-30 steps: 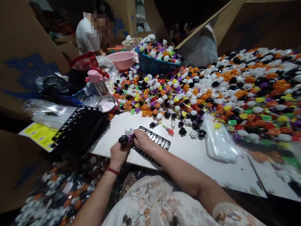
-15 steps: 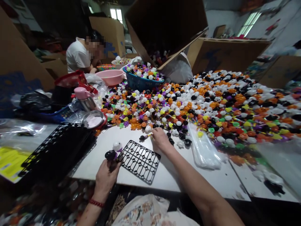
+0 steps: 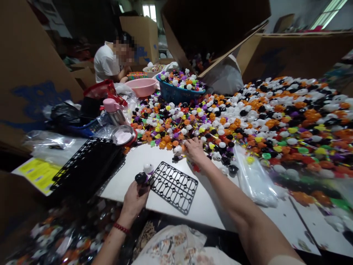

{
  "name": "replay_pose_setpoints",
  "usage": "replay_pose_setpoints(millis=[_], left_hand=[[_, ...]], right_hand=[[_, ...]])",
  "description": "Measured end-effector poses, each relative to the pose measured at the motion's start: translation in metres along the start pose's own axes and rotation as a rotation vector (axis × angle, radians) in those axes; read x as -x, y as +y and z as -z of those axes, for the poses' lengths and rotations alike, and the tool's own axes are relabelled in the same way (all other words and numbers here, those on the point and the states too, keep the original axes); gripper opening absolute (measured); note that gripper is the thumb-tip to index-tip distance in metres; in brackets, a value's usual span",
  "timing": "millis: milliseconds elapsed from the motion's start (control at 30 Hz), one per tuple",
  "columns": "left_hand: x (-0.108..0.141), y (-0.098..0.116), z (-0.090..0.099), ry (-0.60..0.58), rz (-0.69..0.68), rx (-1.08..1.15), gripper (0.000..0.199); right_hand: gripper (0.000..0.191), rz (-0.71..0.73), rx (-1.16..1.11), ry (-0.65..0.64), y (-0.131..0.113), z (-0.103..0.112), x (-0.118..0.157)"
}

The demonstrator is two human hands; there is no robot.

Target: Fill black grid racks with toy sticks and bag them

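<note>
My left hand, with a red bead bracelet on the wrist, is closed around small figures, a black-headed one and a white-headed one sticking up above the fingers. Just right of it, a black plastic grid tray lies flat on the white table. My right hand reaches over the near edge of the pile of colourful small figures; its fingertips are among the pieces, and what they hold, if anything, is hidden.
Stacked black grids lie at the left, near a metal bowl and a pink-lidded flask. Clear plastic bags lie on the right. Behind are a blue basket, a pink basin, a tilted cardboard box and a person.
The view has swung left. My right hand has moved forward to the pile's edge, away from the black-headed piece it was beside. My left hand still holds its figures.
</note>
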State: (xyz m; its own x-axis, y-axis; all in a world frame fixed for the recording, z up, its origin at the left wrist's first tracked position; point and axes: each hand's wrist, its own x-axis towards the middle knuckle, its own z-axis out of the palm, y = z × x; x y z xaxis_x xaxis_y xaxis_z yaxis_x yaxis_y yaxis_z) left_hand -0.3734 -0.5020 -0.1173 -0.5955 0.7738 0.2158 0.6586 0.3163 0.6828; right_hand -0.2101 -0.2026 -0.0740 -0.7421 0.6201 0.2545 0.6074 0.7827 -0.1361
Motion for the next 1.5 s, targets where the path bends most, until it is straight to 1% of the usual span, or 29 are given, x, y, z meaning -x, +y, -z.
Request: replay_pose_setpoints(millis=[33,100,167,200,233,300,367,433,500,600,733,800,900,967,1067,1200,1267,1300,1333,1400,1433,1500], left_hand=[[-0.001,0.002,0.005,0.011,0.008,0.046,0.028],[-0.003,0.011,0.018,0.11,0.032,0.121,0.029],[-0.01,0.024,0.033,0.23,0.027,0.172,0.034],[-0.014,0.032,0.04,0.247,-0.007,0.188,0.037],[-0.02,0.04,0.046,0.232,-0.059,0.197,0.04],[-0.031,0.057,0.055,0.147,-0.188,0.19,0.045],[-0.041,0.07,0.057,0.047,-0.302,0.157,0.048],[-0.047,0.078,0.054,-0.035,-0.371,0.107,0.047],[-0.05,0.081,0.048,-0.08,-0.395,0.056,0.045],[-0.049,0.079,0.039,-0.069,-0.402,0.005,0.044],[-0.048,0.075,0.032,-0.036,-0.397,-0.03,0.044],[-0.048,0.075,0.031,-0.03,-0.396,-0.034,0.045],[-0.048,0.075,0.031,-0.025,-0.409,-0.045,0.047],[-0.05,0.074,0.031,-0.052,-0.432,-0.068,0.048],[-0.053,0.069,0.03,-0.098,-0.461,-0.13,0.049],[-0.057,0.063,0.029,-0.078,-0.46,-0.207,0.049],[-0.058,0.064,0.032,-0.05,-0.458,-0.227,0.049],[-0.058,0.065,0.033,-0.037,-0.465,-0.235,0.05],[-0.058,0.067,0.035,-0.025,-0.478,-0.243,0.05],[-0.06,0.073,0.04,-0.02,-0.519,-0.261,0.05],[-0.061,0.076,0.041,-0.024,-0.543,-0.269,0.05],[-0.066,0.081,0.042,-0.043,-0.59,-0.282,0.048]], right_hand=[[0.02,0.008,-0.033,0.012,-0.002,0.003,0.005],[0.019,0.003,-0.17,0.025,-0.011,0.009,0.014],[0.021,-0.035,-0.416,-0.001,-0.027,0.012,0.023],[0.02,-0.059,-0.558,-0.032,-0.037,0.011,0.025],[0.018,-0.088,-0.696,-0.066,-0.048,0.008,0.027],[0.014,-0.145,-0.945,-0.14,-0.073,-0.002,0.027],[0.015,-0.204,-1.166,-0.231,-0.096,-0.019,0.025],[0.015,-0.246,-1.313,-0.297,-0.113,-0.035,0.022],[0.012,-0.252,-1.352,-0.318,-0.122,-0.046,0.021],[0.008,-0.233,-1.293,-0.303,-0.124,-0.048,0.022],[0.002,-0.175,-1.158,-0.257,-0.117,-0.034,0.023],[0.005,-0.087,-1.014,-0.237,-0.117,-0.028,0.023],[0.015,0.067,-0.753,-0.236,-0.12,-0.023,0.022],[0.02,0.117,-0.646,-0.257,-0.123,-0.021,0.021],[0.021,0.138,-0.567,-0.287,-0.126,-0.019,0.019],[0.017,0.151,-0.573,-0.283,-0.123,-0.015,0.025],[0.018,0.184,-0.607,-0.218,-0.11,-0.01,0.034],[0.019,0.178,-0.601,-0.165,-0.1,-0.005,0.039],[0.019,0.142,-0.569,-0.111,-0.087,0.0,0.045],[0.016,-0.011,-0.407,-0.033,-0.055,0.014,0.055],[0.015,-0.101,-0.298,-0.024,-0.037,0.021,0.058],[0.018,-0.209,-0.119,-0.036,-0.003,0.033,0.063]])
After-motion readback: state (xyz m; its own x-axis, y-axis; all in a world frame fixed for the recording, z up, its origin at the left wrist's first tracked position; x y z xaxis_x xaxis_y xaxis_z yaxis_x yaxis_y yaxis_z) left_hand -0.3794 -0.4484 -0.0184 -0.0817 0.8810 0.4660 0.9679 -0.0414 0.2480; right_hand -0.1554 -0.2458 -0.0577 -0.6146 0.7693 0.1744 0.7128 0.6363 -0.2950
